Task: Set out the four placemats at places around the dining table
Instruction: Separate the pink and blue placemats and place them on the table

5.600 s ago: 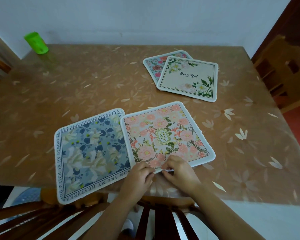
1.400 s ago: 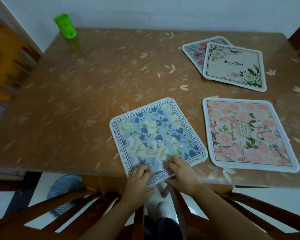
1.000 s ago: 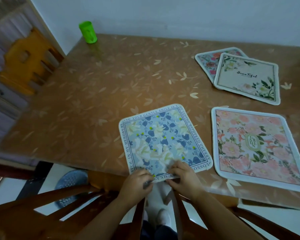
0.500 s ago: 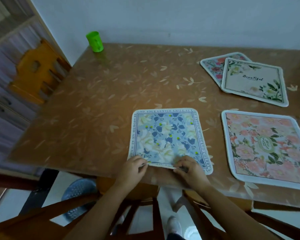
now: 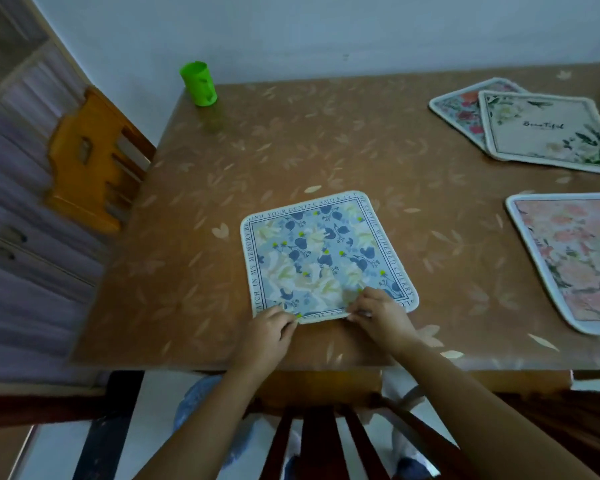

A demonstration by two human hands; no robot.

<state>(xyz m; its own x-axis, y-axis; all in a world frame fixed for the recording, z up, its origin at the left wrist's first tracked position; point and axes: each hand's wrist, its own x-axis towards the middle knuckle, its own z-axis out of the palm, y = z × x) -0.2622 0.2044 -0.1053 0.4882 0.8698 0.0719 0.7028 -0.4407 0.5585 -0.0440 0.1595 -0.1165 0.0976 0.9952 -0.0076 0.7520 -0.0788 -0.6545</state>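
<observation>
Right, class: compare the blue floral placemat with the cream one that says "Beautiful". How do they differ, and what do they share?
The blue placemat lies alone near the front edge; the cream placemat lies at the far right, overlapping another mat. Both hands, left hand and right hand, pinch the blue one; nobody touches the cream one. The blue one has border lettering, the cream a central word. Both are floral squares with rounded corners.

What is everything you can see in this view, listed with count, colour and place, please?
blue floral placemat: 1, blue and cream, near table edge, centre
pink floral placemat: 1, pink, right, cut off by frame
cream placemat: 1, cream, far right, overlapping another
red floral placemat: 1, partly beneath the cream one
green cup: 1, far left corner
table: 1, brown, leaf pattern
chairs: 2, yellow-brown at left, dark at near side
left hand, right hand: each in a grip on the blue mat's near edge
</observation>
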